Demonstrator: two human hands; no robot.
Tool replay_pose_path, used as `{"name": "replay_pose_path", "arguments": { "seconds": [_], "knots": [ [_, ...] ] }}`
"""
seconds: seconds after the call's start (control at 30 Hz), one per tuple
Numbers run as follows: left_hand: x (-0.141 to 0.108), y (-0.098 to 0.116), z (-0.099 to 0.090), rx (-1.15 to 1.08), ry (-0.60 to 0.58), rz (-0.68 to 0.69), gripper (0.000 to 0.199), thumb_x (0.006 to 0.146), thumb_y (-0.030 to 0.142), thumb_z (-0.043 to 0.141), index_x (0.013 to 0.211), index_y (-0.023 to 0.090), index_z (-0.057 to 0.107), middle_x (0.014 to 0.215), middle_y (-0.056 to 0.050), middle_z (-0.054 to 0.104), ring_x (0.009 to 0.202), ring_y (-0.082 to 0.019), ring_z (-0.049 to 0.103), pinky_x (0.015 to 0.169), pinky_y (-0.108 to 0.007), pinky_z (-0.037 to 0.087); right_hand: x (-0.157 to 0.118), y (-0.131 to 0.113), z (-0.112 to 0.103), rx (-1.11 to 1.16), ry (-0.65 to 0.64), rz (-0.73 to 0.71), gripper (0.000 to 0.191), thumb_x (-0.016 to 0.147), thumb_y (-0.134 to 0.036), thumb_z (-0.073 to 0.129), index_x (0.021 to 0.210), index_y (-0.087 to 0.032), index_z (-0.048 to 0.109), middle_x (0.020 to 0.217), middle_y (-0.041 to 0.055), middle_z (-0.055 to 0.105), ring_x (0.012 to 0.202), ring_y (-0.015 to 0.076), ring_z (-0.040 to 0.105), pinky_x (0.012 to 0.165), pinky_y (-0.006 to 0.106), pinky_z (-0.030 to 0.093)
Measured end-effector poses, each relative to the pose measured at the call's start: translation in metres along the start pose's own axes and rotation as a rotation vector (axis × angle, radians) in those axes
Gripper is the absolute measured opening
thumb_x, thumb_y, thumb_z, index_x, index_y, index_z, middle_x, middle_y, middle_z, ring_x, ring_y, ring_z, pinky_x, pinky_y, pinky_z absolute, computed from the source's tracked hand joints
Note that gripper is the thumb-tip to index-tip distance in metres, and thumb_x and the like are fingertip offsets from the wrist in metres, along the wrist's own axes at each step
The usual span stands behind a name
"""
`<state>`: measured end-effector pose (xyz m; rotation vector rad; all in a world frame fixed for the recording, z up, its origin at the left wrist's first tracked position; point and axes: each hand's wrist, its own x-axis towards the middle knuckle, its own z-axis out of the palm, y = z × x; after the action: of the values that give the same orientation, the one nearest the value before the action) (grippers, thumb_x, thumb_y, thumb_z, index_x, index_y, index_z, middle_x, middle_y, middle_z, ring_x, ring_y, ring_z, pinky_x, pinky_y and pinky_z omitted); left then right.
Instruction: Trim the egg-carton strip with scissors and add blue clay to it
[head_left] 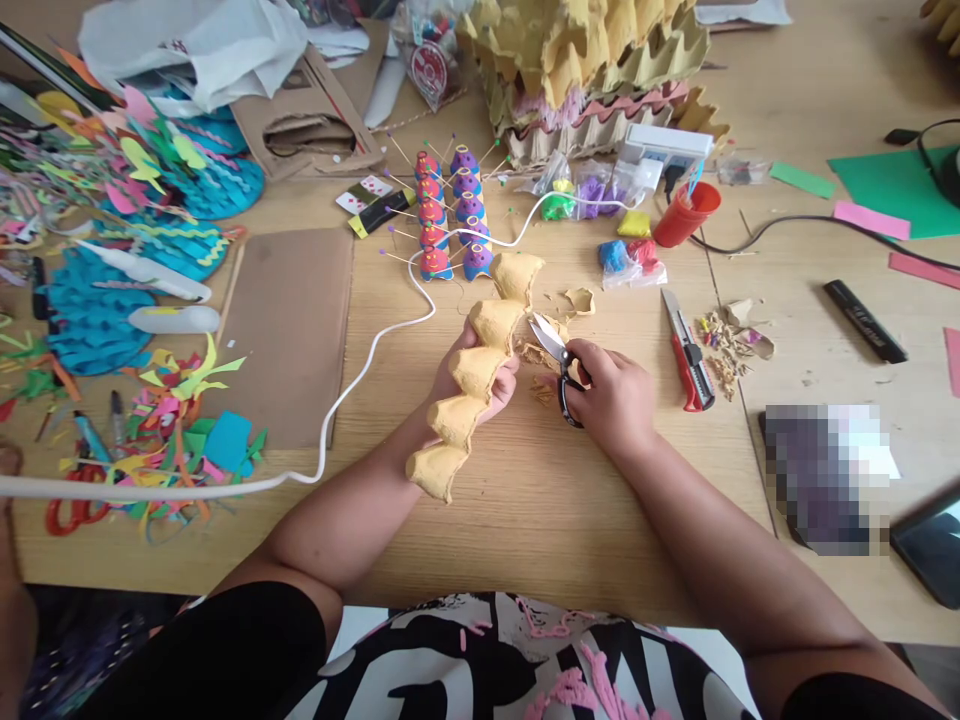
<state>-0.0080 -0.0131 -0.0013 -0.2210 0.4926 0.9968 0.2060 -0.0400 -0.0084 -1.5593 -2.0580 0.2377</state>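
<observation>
**Apparently trimming a strip of egg carton (474,374) with scissors (550,340)**

Holding the strip, five cups long, in the left hand (502,390), fingers curled round it from behind and showing along the right-hand edge. Held up over the middle of the wooden table (540,520), slanting from far right to near left, domed sides up. Gripping the scissors in the right hand (616,395), closed around the black handles, with blades aimed leftward at the second cup from the far end. Hard to tell whether touching that edge or just beside it.

Judging by the torn scraps (580,300) lying around the blades, probably at the step of snipping away rough edges. To cut further, keep the strip steady, turn it slightly to offer a ragged edge, spread the blades and nip shallowly, sparing the cup walls; likely to crumple or tear under a hard squeeze.

Note, beyond the strip, a red row (431,212) and a purple row (469,208) of painted cups, crossed by a white cable (371,350). See also, to the right, a box cutter (687,355) beside a small heap of crumbs (727,352).
</observation>
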Motion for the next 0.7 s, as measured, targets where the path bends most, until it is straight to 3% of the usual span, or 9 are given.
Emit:
{"name": "replay_pose_path", "arguments": {
  "seconds": [0.13, 0.33, 0.53, 0.7],
  "knots": [
    [0.000, 0.000, -0.006, -0.063, -0.057, -0.033, 0.017, 0.100, 0.017, 0.070, 0.086, 0.022, 0.062, 0.075, 0.006, 0.066, 0.052, -0.001, 0.060, 0.046, -0.006, 0.048, 0.001, 0.002, 0.000, -0.029, 0.010, -0.040, 0.031, 0.099, -0.043, 0.066, 0.117, -0.020, 0.078, 0.084, 0.0076, 0.077, 0.074, 0.0245, 0.067, 0.071, 0.034, 0.041],
    [0.000, -0.002, -0.006, -0.065, -0.019, -0.042, 0.024, 0.100, 0.027, 0.073, 0.083, 0.021, 0.057, 0.068, 0.005, 0.059, 0.046, -0.002, 0.056, 0.041, -0.005, 0.044, 0.001, 0.002, 0.000, -0.060, 0.024, -0.042, 0.029, 0.098, -0.041, 0.067, 0.117, -0.022, 0.077, 0.084, 0.0069, 0.077, 0.077, 0.0248, 0.067, 0.072, 0.034, 0.042],
    [-0.004, -0.004, 0.002, -0.034, 0.050, 0.005, 0.013, 0.101, 0.025, 0.072, 0.090, 0.021, 0.067, 0.070, 0.003, 0.064, 0.048, -0.003, 0.055, 0.043, -0.005, 0.046, 0.000, 0.002, 0.000, -0.113, 0.023, -0.085, 0.027, 0.100, -0.039, 0.067, 0.118, -0.022, 0.077, 0.083, 0.0062, 0.077, 0.077, 0.0245, 0.067, 0.072, 0.035, 0.040],
    [-0.007, -0.006, 0.009, -0.076, 0.074, 0.034, 0.030, 0.103, 0.031, 0.071, 0.078, 0.020, 0.059, 0.064, 0.003, 0.061, 0.046, -0.003, 0.054, 0.042, -0.004, 0.045, -0.001, 0.003, 0.000, -0.123, 0.029, -0.098, 0.028, 0.102, -0.037, 0.066, 0.120, -0.020, 0.077, 0.084, 0.0067, 0.078, 0.079, 0.0247, 0.068, 0.071, 0.035, 0.038]
  ]
}}
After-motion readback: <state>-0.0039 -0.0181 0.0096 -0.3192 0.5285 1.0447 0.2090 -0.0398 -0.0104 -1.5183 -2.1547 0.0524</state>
